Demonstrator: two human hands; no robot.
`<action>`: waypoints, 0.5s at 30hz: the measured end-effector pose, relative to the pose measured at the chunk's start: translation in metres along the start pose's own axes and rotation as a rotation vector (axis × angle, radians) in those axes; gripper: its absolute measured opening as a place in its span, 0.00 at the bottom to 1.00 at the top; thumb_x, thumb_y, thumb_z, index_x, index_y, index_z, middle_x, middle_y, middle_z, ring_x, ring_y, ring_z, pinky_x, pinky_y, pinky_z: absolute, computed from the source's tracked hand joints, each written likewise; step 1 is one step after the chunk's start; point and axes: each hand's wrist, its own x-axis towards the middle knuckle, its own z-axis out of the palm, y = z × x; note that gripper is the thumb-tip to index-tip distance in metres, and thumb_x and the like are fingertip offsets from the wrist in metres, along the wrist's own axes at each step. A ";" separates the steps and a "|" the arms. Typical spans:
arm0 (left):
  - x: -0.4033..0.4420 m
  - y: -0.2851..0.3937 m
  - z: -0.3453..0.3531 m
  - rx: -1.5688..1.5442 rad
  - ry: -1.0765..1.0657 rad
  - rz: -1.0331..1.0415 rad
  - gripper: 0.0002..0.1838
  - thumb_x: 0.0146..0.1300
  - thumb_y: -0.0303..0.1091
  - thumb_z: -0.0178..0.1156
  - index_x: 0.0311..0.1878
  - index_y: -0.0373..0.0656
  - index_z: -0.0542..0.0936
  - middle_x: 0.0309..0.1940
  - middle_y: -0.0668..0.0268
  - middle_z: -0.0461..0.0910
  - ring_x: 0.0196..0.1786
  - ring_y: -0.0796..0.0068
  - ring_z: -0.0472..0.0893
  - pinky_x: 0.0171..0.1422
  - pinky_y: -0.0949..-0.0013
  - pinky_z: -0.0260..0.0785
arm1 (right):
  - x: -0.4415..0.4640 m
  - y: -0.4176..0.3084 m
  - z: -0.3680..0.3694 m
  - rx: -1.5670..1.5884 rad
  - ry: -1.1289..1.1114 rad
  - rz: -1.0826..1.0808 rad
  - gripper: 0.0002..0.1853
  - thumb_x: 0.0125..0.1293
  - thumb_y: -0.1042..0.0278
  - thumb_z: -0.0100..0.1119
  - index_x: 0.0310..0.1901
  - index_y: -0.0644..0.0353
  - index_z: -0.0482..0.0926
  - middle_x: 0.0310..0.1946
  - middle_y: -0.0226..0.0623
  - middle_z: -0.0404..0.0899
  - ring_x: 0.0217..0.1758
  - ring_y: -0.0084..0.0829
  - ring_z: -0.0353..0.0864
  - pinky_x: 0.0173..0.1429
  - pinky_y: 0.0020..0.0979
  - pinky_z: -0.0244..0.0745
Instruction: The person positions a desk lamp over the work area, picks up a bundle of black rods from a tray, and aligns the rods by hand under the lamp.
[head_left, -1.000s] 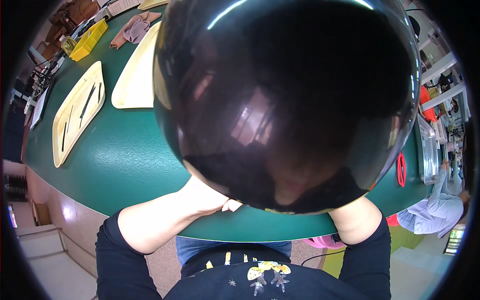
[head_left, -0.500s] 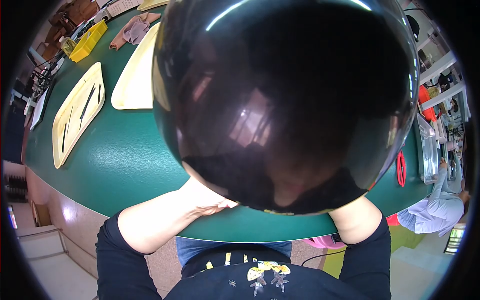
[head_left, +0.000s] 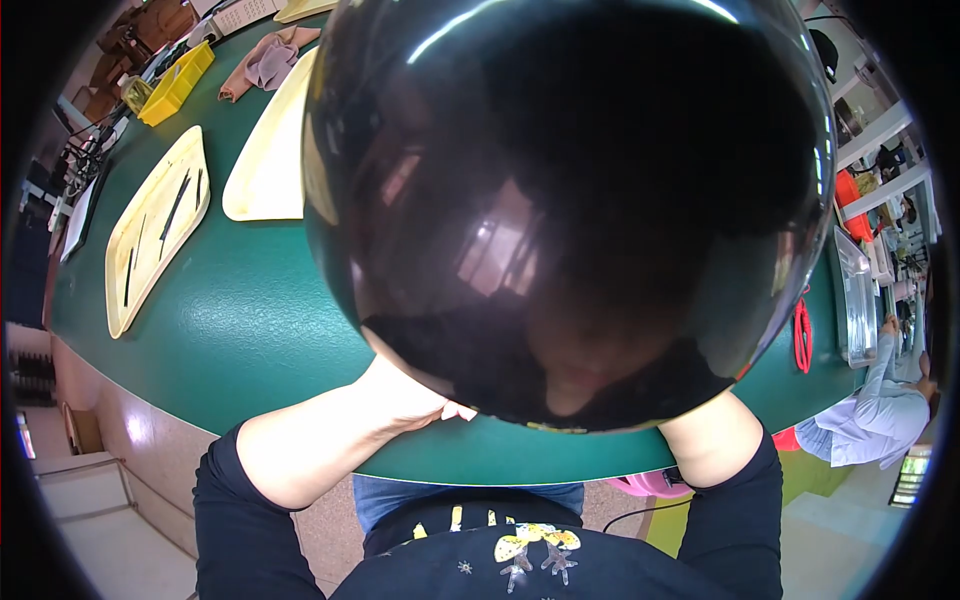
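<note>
A large, glossy black rounded thing point(head_left: 600, 220) fills the middle of the head view and reflects light and a person; its kind is not clear. My left hand point(head_left: 405, 398) goes under its lower left edge. Only the back of that hand and a bit of fingertip show, so its grip is hidden. On the other side, my right forearm point(head_left: 715, 440) runs behind the lower right edge, and the right hand itself is covered. Whatever either hand holds or touches cannot be seen.
On the green table point(head_left: 250, 310) lie a cream tray point(head_left: 150, 245) with several thin black pieces and another cream tray point(head_left: 265, 170). Farther off are a yellow bin point(head_left: 178, 85) and cloths point(head_left: 268, 62). Red-handled tool point(head_left: 802, 335), clear tray point(head_left: 856, 300) and a co-worker point(head_left: 865, 420) are at right.
The fingertip of my left hand shows slightly differently under the black thing's edge. Otherwise the view is nearly the same.
</note>
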 end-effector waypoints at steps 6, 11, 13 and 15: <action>0.005 -0.007 -0.003 0.025 -0.069 0.042 0.08 0.66 0.30 0.53 0.36 0.34 0.75 0.19 0.64 0.75 0.11 0.86 0.62 0.14 0.81 0.50 | -0.001 -0.027 0.013 0.099 -0.027 0.042 0.24 0.56 0.85 0.50 0.55 0.64 0.59 0.24 0.33 0.72 0.25 0.23 0.75 0.32 0.26 0.73; 0.007 -0.009 -0.004 -0.003 -0.081 0.030 0.08 0.67 0.30 0.53 0.36 0.34 0.75 0.19 0.65 0.74 0.11 0.86 0.62 0.14 0.81 0.50 | -0.004 0.005 0.009 0.619 -0.037 0.095 0.30 0.54 0.87 0.49 0.60 0.62 0.57 0.31 0.37 0.73 0.32 0.28 0.76 0.37 0.31 0.73; 0.007 -0.010 -0.005 -0.015 -0.083 0.024 0.08 0.67 0.30 0.53 0.36 0.34 0.75 0.18 0.65 0.74 0.11 0.86 0.62 0.14 0.81 0.50 | -0.001 0.005 0.007 0.732 -0.221 0.066 0.30 0.54 0.86 0.51 0.60 0.60 0.58 0.30 0.35 0.72 0.29 0.26 0.74 0.35 0.30 0.71; 0.008 -0.011 -0.005 -0.026 -0.087 0.019 0.08 0.67 0.30 0.52 0.36 0.34 0.75 0.18 0.65 0.74 0.11 0.86 0.62 0.14 0.81 0.50 | -0.001 0.001 0.004 0.160 -0.348 -0.233 0.29 0.55 0.86 0.53 0.59 0.57 0.61 0.29 0.34 0.72 0.28 0.24 0.72 0.33 0.28 0.68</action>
